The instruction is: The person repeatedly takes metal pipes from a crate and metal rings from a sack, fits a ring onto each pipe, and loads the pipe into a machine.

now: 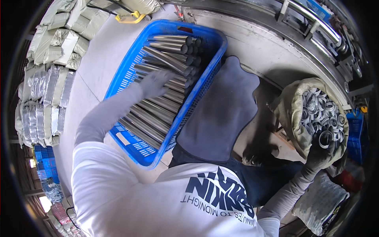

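My left hand, in a pale grey glove, is over the metal tubes that lie side by side in a blue plastic basket. Its fingers reach out, slightly blurred, above or against the upper tubes; I cannot tell whether they touch one. My right hand, in a darker glove, is at the near edge of an open woven sack on the right. A shiny metal ring is held at its fingertips, in front of many similar loose rings in the sack.
A dark grey pad covers my lap beside the basket. Along the top right runs a metal machine frame with a rail. Wrapped packages are stacked at the left. A yellow handled item lies beyond the basket.
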The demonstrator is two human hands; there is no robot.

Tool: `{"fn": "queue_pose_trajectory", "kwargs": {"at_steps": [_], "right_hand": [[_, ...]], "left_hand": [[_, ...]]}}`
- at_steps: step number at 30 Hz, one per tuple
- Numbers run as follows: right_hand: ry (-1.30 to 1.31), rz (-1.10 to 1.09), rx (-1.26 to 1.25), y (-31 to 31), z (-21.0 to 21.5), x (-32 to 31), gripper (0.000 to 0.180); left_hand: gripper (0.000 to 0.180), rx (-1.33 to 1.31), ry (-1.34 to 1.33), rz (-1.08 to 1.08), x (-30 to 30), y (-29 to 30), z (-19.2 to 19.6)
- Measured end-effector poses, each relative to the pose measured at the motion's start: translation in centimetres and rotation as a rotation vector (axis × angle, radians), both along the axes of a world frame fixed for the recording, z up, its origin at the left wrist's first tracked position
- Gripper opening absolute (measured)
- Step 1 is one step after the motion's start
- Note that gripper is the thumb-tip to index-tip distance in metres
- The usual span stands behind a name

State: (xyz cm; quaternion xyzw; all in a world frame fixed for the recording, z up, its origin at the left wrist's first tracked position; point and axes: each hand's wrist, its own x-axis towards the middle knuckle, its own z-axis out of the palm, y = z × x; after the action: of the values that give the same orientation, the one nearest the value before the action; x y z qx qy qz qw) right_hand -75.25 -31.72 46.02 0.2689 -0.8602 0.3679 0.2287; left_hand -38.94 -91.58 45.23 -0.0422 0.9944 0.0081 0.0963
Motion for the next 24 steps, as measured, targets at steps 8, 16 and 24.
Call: {"fn": "queue_pose_trajectory", "kwargs": {"at_steps": [8, 16, 24], "right_hand": [[-0.603, 0.31, -0.824, 0.6, -3.0, 0.5, 0.044], [-1.07, 0.48, -1.359, -7.4, 0.4, 3.8, 0.039], [-1.129, 0.35, -1.207, -10.0, -1.1, 4.9, 0.048]], "left_hand": [[0.074, -0.438, 0.183, 0.205, 1.3, -1.7, -7.1], [0.059, -0.192, 0.223, 0.089, -2.8, -2.1, -3.5], [0.052, 0.252, 0.493, -0.258, -17.0, 19.5, 9.9]]}}
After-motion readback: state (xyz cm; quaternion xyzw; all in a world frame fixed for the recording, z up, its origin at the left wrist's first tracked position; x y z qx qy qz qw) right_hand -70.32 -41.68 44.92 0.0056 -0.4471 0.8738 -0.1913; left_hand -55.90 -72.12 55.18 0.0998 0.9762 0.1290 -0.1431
